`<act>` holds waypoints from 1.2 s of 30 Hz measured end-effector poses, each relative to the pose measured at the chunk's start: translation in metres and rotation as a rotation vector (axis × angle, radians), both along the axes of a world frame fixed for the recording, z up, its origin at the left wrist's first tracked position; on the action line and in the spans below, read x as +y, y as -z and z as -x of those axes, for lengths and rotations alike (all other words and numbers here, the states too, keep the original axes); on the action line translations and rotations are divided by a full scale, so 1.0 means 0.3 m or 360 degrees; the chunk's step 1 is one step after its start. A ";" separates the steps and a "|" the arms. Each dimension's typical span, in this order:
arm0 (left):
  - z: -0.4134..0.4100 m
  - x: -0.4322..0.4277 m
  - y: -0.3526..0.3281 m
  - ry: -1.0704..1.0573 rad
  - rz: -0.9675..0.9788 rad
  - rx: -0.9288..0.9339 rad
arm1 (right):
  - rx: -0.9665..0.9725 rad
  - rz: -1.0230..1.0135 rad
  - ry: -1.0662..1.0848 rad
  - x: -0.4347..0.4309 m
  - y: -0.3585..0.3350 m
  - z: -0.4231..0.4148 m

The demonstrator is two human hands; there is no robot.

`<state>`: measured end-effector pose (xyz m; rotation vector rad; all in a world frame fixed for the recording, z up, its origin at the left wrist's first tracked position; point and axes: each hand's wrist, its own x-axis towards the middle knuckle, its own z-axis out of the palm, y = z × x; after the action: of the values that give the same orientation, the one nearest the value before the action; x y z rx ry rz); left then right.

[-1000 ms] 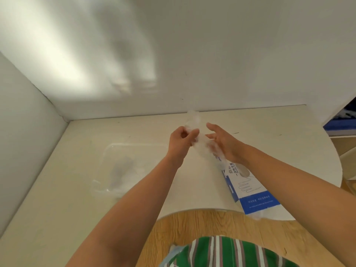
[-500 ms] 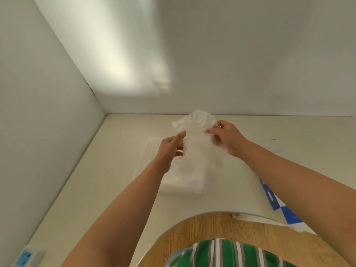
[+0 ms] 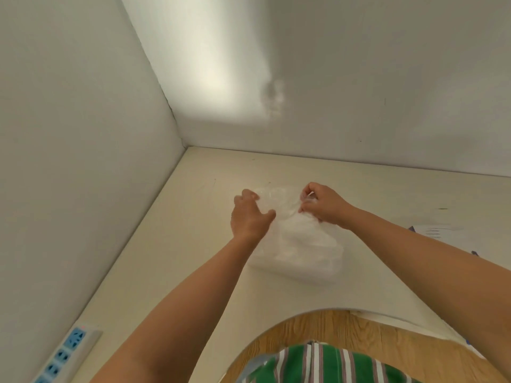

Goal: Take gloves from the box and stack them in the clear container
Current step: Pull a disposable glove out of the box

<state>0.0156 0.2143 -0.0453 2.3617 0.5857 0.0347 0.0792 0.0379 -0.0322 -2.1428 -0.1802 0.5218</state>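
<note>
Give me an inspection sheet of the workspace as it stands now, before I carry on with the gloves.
Surface: cream table, with a few faint marks.
Job's things: clear container holds a pile of white gloves; one glove is held spread at its far end; glove box is only partly in view at the right edge.
Clutter: nothing seen.
Grippers: left hand and right hand each grip a side of the glove.
Cables: no cord seen; power strip lies by the left wall.
Surroundings: white walls on two sides; wood floor shows in the table's cut-out.
</note>
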 end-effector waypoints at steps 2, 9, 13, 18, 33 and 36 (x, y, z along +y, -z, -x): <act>0.000 -0.020 -0.005 0.0148 -0.0265 -0.0282 | 0.0010 0.0111 -0.0093 0.028 0.022 0.004; -0.053 -0.052 0.081 0.0734 -0.0385 0.0207 | 0.0005 0.0310 -0.0262 0.076 0.125 0.014; -0.069 -0.051 0.144 0.0867 -0.0586 0.0653 | -0.0274 0.0594 -0.0363 0.077 0.127 0.027; -0.072 -0.040 0.182 0.0930 -0.0659 0.0934 | -0.1338 0.0550 -0.0546 0.087 0.118 0.067; -0.128 -0.099 0.125 0.0892 -0.0900 0.0595 | 0.0027 0.1047 -0.0857 0.111 0.270 0.056; -0.134 -0.091 0.193 0.0894 -0.0642 0.0629 | 0.0054 0.1018 -0.0851 0.098 0.286 0.051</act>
<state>0.0559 0.1869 -0.1032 2.8699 0.0687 -0.6302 0.0639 0.0674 -0.1180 -2.7053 -0.6510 1.0303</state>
